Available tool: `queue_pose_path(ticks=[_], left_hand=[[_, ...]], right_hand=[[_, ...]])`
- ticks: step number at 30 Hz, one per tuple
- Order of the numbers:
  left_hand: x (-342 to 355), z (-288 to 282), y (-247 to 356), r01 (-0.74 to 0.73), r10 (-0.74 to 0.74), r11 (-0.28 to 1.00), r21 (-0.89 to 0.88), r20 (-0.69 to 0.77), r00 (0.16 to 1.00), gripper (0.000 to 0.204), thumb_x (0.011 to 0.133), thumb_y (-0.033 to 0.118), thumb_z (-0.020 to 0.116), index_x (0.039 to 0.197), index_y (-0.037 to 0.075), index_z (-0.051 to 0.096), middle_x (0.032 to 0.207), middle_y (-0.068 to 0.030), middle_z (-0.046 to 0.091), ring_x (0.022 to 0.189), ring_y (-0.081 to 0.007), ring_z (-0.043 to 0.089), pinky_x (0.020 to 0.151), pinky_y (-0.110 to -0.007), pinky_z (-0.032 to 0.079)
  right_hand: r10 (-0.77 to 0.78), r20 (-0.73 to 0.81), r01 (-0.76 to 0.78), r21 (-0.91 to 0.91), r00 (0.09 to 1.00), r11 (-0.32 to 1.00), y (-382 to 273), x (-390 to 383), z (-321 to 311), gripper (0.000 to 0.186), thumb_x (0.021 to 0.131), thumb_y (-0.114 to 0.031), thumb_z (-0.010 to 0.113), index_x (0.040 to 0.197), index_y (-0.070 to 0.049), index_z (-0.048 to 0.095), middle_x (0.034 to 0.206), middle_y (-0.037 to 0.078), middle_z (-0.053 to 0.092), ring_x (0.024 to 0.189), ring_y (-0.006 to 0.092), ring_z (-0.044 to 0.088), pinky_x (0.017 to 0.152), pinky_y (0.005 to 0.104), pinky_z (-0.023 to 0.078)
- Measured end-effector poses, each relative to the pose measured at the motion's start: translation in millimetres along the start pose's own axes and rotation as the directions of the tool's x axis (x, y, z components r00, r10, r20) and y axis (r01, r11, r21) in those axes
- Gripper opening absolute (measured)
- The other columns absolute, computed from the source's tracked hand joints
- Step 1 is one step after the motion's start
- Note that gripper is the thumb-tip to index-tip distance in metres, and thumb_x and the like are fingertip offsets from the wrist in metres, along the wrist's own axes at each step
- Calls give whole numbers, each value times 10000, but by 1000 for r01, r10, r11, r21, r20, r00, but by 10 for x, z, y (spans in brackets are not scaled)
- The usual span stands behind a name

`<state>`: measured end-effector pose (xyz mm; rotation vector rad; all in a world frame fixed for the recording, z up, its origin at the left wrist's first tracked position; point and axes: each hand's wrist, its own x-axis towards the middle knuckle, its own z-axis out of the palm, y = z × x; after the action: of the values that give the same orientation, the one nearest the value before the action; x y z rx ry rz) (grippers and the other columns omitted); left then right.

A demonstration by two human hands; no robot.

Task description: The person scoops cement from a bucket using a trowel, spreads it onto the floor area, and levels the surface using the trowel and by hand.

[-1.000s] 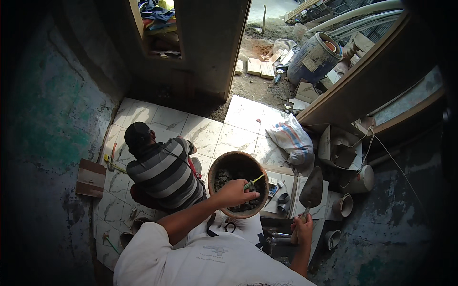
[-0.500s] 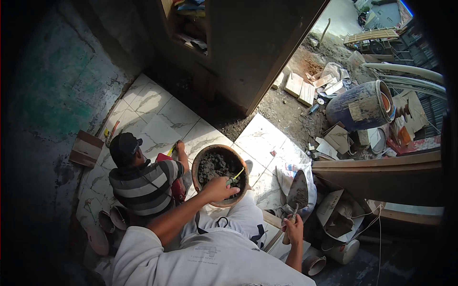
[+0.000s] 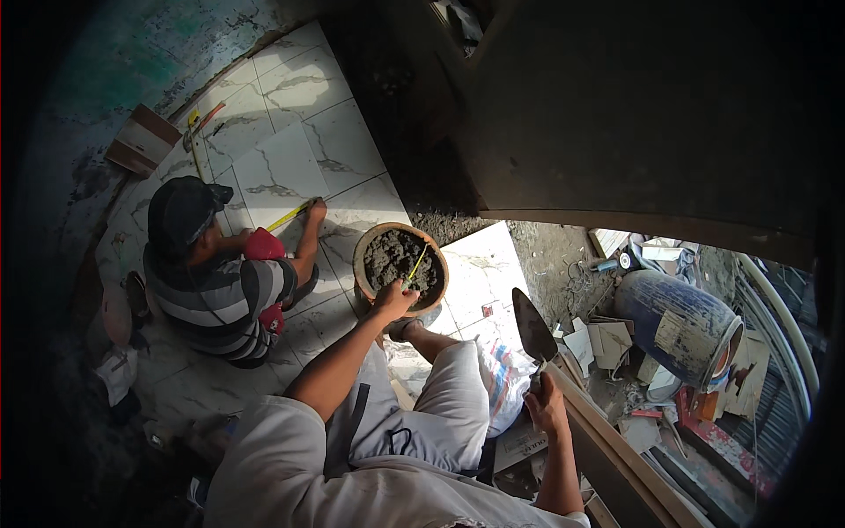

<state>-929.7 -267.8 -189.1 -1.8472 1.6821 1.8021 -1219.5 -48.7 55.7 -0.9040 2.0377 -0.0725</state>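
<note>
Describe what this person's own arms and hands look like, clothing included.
The left hand and right hand wear no gloves, and no watch shows on either arm. Short, loose, whitish sleeves leave the forearms bare.

Left arm (image 3: 339, 365) outstretched, right forearm (image 3: 561, 462) forward at the side, both hands (image 3: 396, 300) (image 3: 547, 403) curled.

Head view: left unit of a side-by-side fisheye pair, worn on the head, looked steeply down. Wearer's pale shirt (image 3: 282, 475) filled the nearest strip at the lower edge; forearms (image 3: 348, 356) led up to left hand (image 3: 394, 301) and right hand (image 3: 547, 403) at middle range. Farther off lay tiled floor (image 3: 304, 88), co-worker (image 3: 216, 290) at left, blue barrel (image 3: 678, 326) at right. Straight edges bowed; darkness closed the corners.
</note>
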Motion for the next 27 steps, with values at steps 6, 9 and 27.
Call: queue_pose_path(ticks=[6,9,27], left_hand=[[851,439,-669,129,-155,984,-123,-232,960,526,803,435,695,1051,-15,581,840,-111,666,787,-270,658,687,-379,508],[1103,523,-523,119,-173,975,-186,-308,936,497,806,425,702,1006,-16,590,835,-139,660,770,-289,656,682,-386,511],[1588,187,-3162,-88,-233,846,-526,-514,826,469,900,211,655,1301,44,478,1205,-99,544,1115,-182,545,901,-316,456]], right_hand=[[-19,167,16,16,986,1000,109,1125,213,488,869,-302,641,1214,-15,449,899,273,649,853,453,635,711,473,506],[-162,220,203,-179,962,963,-83,1995,200,432,863,-285,639,1180,-36,483,922,281,644,873,464,623,724,504,496],[-617,650,892,-252,443,375,-207,4769,1688,376,896,-223,603,1168,19,510,965,166,591,760,337,622,655,440,511]])
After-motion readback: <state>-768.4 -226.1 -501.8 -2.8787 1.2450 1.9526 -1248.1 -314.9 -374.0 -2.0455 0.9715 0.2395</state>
